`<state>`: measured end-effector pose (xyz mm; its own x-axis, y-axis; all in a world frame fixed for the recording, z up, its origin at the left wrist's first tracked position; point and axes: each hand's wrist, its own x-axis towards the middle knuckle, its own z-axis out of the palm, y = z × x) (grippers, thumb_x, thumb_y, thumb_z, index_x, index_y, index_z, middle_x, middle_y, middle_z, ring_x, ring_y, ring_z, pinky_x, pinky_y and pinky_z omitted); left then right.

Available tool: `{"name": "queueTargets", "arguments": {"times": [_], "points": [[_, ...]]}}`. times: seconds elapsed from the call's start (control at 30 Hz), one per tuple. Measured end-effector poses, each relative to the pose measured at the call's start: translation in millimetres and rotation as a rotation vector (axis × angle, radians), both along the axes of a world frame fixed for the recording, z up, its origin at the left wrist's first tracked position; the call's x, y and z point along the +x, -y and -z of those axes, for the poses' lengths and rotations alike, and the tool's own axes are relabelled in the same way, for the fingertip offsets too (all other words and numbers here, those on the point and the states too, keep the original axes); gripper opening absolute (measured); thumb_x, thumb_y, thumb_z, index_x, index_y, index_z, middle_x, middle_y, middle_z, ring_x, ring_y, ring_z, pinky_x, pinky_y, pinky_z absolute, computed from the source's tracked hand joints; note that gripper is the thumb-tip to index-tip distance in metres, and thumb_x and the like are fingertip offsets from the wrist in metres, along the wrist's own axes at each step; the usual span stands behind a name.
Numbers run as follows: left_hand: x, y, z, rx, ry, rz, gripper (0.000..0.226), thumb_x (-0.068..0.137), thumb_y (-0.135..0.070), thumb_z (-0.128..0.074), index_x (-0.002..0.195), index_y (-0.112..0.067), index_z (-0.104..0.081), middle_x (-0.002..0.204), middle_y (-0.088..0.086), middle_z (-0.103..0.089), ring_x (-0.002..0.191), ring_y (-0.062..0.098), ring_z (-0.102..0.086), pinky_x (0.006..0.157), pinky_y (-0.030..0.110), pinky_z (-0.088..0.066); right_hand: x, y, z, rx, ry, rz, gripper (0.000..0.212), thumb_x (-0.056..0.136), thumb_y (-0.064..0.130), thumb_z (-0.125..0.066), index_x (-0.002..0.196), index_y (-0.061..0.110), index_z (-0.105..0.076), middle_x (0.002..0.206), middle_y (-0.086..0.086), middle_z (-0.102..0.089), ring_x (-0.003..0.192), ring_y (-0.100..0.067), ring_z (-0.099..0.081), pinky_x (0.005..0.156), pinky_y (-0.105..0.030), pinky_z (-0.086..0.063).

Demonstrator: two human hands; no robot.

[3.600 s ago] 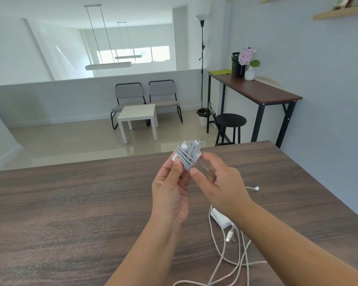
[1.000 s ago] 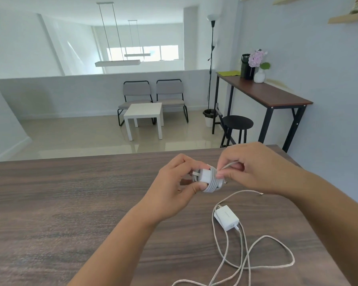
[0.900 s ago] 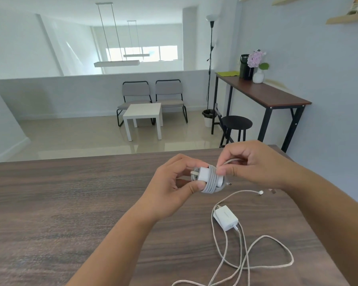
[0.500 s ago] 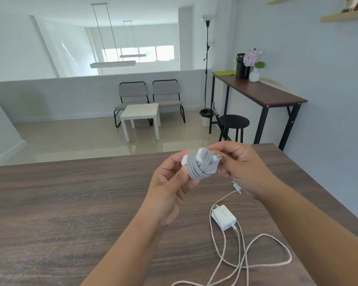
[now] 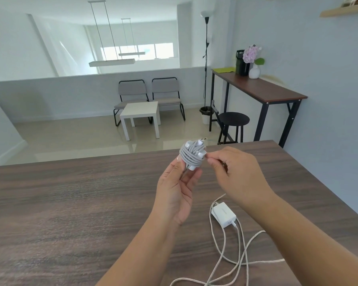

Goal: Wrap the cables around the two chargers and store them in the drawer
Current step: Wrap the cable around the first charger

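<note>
A white charger [image 5: 192,155] bundled in its grey cable is held up above the wooden table [image 5: 70,203], pinched between the fingers of my left hand [image 5: 177,190]. My right hand [image 5: 236,174] touches the bundle's right side with thumb and forefinger closed at its edge. The cable's end plug pokes out at the top of the bundle. The second white charger [image 5: 223,214] lies flat on the table below my right wrist, and its loose pale cable [image 5: 239,252] trails in loops toward the near edge. No drawer is in view.
Beyond the table's far edge the floor drops to a lower room with two chairs [image 5: 149,96] and a white side table [image 5: 141,114]. A high desk [image 5: 260,87] and a black stool [image 5: 233,122] stand by the right wall.
Both hands turned the wrapped charger upright and raised it a little. My right hand slid from over the bundle to its right side. The second charger has not moved.
</note>
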<state>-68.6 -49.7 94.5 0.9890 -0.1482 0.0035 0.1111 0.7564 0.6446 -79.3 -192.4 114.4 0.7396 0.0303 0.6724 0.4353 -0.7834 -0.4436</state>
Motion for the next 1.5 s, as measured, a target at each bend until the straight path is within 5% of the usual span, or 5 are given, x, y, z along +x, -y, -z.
{"name": "queueTargets", "arguments": {"times": [0.1, 0.63, 0.77, 1.0, 1.5], "points": [[2.5, -0.5, -0.9, -0.030, -0.042, -0.012, 0.033, 0.083, -0.020, -0.057, 0.109, -0.003, -0.065, 0.101, 0.014, -0.074, 0.090, 0.023, -0.072, 0.077, 0.030, -0.060, -6.5, -4.1, 1.5, 0.016, 0.011, -0.041, 0.026, 0.090, 0.019, -0.051, 0.105, 0.015, -0.072, 0.076, 0.001, -0.064, 0.069, -0.012, -0.059, 0.064, -0.021, -0.047], [0.5, -4.3, -5.7, -0.115, -0.084, -0.089, 0.027, 0.091, -0.023, -0.055, 0.106, -0.003, -0.068, 0.102, 0.016, -0.072, 0.093, 0.027, -0.069, 0.066, 0.028, -0.060, -22.7, -13.1, 0.6, 0.165, -0.004, -0.369, 0.019, 0.083, 0.005, -0.067, 0.096, 0.016, -0.076, 0.093, 0.008, -0.066, 0.089, -0.002, -0.062, 0.079, -0.009, -0.044], [-2.0, -3.0, -8.1, -0.102, -0.065, -0.102, 0.031, 0.087, -0.025, -0.058, 0.108, -0.003, -0.067, 0.100, 0.014, -0.073, 0.086, 0.020, -0.072, 0.066, 0.027, -0.060, -25.2, -14.2, -1.6, 0.324, -0.091, -0.464, 0.019, 0.083, 0.006, -0.071, 0.097, 0.016, -0.077, 0.108, 0.001, -0.064, 0.100, -0.013, -0.062, 0.087, -0.016, -0.047], [-9.0, 0.2, -10.3, -0.123, -0.074, -0.067, 0.028, 0.098, -0.021, -0.049, 0.112, -0.003, -0.066, 0.110, 0.016, -0.071, 0.091, 0.024, -0.071, 0.069, 0.028, -0.060, -24.3, -19.0, -13.5, 0.946, -0.231, -0.461, 0.013, 0.075, 0.009, -0.072, 0.088, 0.009, -0.071, 0.074, -0.005, -0.075, 0.077, -0.013, -0.070, 0.076, -0.019, -0.053], [-14.7, 1.2, -22.4, -0.157, -0.035, -0.070, 0.033, 0.090, -0.024, -0.055, 0.114, -0.004, -0.064, 0.112, 0.018, -0.070, 0.090, 0.024, -0.070, 0.077, 0.033, -0.060, -31.6, -27.8, -28.0, 0.259, 0.016, 0.021, 0.011, 0.085, 0.025, -0.066, 0.086, 0.023, -0.077, 0.076, 0.007, -0.068, 0.079, -0.011, -0.061, 0.072, -0.029, -0.050]]}}
